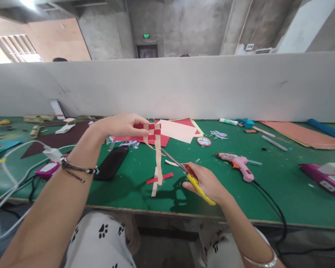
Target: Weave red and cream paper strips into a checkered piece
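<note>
My left hand [130, 125] pinches a small woven piece of red and pale peach paper strips [157, 131], held above the table. Two peach strips hang down from it; the longer paper strip [158, 160] reaches toward the tabletop. In my right hand [205, 181] is a pair of scissors [194, 184] with yellow and red handles. Their blades point up and left, with the tips beside the hanging strip; whether they touch it I cannot tell. Below lie a loose red strip [167, 176] and a peach strip [154, 188], crossing each other.
Red and pink paper sheets [180, 131] lie behind my hands. To the right rests a pink glue gun [237, 162] with a black cord. A black phone [111, 163] and white cables [9, 169] are on the left. A pale partition [167, 87] stands along the table's back.
</note>
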Demonstrator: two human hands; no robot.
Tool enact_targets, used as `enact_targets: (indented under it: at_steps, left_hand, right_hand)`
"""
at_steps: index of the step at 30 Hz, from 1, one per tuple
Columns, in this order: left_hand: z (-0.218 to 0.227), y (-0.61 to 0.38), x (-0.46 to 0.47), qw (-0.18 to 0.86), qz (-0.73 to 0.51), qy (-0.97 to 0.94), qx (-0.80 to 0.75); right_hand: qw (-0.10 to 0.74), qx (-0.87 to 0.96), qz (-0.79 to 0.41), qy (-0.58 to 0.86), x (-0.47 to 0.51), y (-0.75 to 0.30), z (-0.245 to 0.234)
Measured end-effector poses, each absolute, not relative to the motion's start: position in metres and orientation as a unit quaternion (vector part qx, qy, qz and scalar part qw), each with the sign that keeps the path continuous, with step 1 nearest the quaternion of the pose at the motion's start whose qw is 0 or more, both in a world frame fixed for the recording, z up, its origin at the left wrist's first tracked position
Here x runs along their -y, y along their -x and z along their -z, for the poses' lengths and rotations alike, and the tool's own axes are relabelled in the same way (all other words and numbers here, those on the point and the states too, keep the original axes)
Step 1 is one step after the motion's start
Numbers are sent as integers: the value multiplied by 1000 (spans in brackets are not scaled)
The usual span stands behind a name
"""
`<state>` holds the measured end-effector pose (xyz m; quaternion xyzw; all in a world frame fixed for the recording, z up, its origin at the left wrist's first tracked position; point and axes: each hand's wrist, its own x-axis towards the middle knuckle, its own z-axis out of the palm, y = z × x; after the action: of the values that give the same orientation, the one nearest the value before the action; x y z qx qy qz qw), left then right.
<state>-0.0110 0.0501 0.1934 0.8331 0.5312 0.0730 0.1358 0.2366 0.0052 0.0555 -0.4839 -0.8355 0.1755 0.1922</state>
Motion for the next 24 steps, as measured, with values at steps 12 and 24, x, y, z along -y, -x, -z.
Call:
enact_targets:
  at_steps: [12, 24]
  left_hand:
    - [-191, 5, -56, 107, -45, -850, -514]
    - [-187, 3, -59, 117, -53, -858, -498]
  right_hand:
    - [194, 839, -180, 475, -5, -239, -58]
    - [191, 838, -183, 477, -8, -239, -55]
